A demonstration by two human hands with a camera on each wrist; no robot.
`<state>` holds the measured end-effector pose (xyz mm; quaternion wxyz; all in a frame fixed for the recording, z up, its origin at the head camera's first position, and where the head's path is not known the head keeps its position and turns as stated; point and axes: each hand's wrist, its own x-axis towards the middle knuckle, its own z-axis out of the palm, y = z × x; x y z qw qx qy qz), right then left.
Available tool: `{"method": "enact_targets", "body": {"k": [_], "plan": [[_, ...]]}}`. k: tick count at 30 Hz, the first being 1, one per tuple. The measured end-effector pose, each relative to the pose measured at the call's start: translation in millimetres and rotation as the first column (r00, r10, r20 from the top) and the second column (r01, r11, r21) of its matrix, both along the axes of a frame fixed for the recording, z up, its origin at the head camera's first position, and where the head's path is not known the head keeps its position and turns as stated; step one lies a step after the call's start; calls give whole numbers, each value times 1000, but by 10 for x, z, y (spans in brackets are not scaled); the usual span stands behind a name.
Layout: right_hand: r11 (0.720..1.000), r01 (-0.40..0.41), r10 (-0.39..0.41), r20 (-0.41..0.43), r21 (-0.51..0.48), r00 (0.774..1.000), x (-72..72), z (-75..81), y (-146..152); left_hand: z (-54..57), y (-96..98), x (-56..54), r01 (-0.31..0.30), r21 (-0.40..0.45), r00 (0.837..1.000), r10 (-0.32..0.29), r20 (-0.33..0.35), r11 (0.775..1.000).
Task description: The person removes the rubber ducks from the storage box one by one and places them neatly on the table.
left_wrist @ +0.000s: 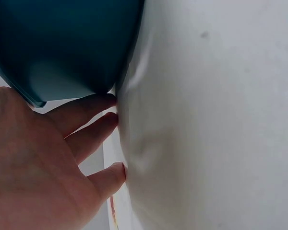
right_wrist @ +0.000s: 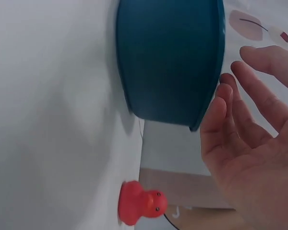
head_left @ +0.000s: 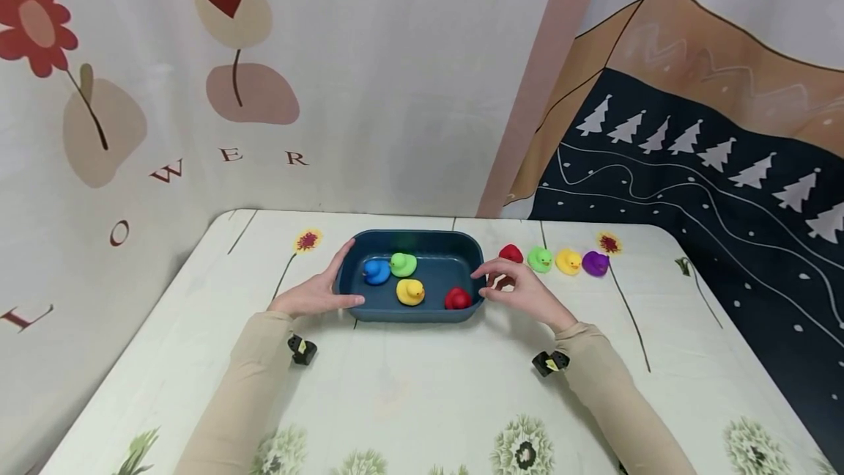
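Hands (head_left: 318,295) (head_left: 524,290), fingers spread left and loosely curved right, flank the blue tray (head_left: 412,316), its long axis running side-to-side.

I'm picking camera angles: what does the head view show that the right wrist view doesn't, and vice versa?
Only the head view shows the left hand, the purple duck, outer green duck and outer yellow duck, and, inside the tray, the blue duck, inner green duck, inner yellow duck and inner red duck.
Only the right wrist view reveals eyes on the outer red duck.
Both show the tray, right hand and outer red duck.
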<state>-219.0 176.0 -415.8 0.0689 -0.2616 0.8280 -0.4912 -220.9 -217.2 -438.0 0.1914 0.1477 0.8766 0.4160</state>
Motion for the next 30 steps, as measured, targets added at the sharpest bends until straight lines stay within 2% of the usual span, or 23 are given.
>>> {"method": "enact_targets", "body": {"k": [7,15,22,26,30], "plan": [[999,-33,35,-50,43,998,-15,-56,-78,-2,9,-3,1,1,1000,-1,2,1000],[991,-81,73,86,102,994,-58,-47,-157,8,11,9,-6,-9,1000,6,6,1000],[971,-193,166,186,138,968,-182,24,-200,7,15,12,-12,-16,1000,12,9,1000],[960,-224,184,224,170,957,-239,28,-238,14,20,18,-13,-26,1000,13,9,1000],[943,-233,180,223,237,958,-265,60,-306,21,8,20,-10,-2,1000,10,6,1000]]}}
